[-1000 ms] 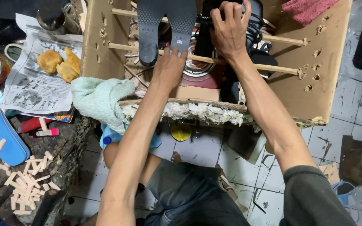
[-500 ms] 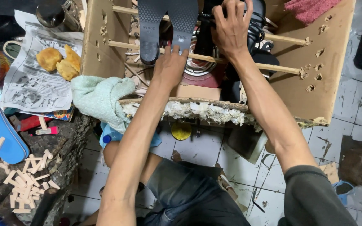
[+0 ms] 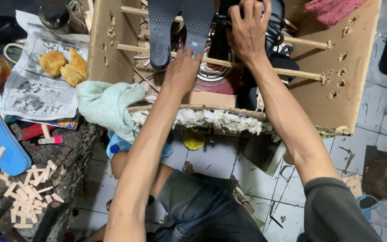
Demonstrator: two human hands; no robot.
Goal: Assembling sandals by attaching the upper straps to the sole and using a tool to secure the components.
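I had my left hand (image 3: 183, 71) pressed against the heel ends of two flat dark rubber soles (image 3: 180, 24), fingers curled loosely, clamped on nothing. The soles rested across thin wooden dowels (image 3: 301, 42) inside a rough cardboard box (image 3: 354, 85). My right hand (image 3: 247, 31) was closed on a glossy black shoe (image 3: 276, 27) beside them. A soft green towel (image 3: 106, 105) draped the box's crumbly front edge.
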